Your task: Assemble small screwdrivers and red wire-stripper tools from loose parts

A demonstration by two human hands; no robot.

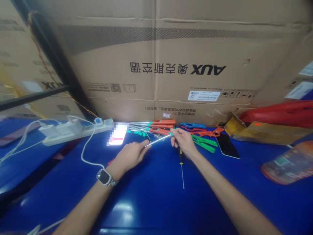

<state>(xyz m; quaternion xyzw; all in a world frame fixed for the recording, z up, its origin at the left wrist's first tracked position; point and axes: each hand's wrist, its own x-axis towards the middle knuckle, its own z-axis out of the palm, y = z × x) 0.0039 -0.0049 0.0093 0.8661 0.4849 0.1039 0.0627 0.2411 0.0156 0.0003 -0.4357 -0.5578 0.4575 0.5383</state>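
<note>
My right hand (183,142) is closed round the handle end of a screwdriver whose bare metal shaft (157,140) slants down to the left. My left hand (130,155), with a watch on the wrist, pinches the tip of that shaft. Both hands hover over the blue table (151,199). Just behind them lies a heap of screwdrivers with orange and teal handles (160,126). A thin screwdriver with a black and yellow handle (181,168) lies on the table under my right wrist.
A big cardboard box (156,58) walls off the back. A lit phone (117,134) and a white power strip with chargers (70,130) lie left. Green, orange and blue plastic tools (204,137), a dark phone (227,146), red packaging (281,112) sit right.
</note>
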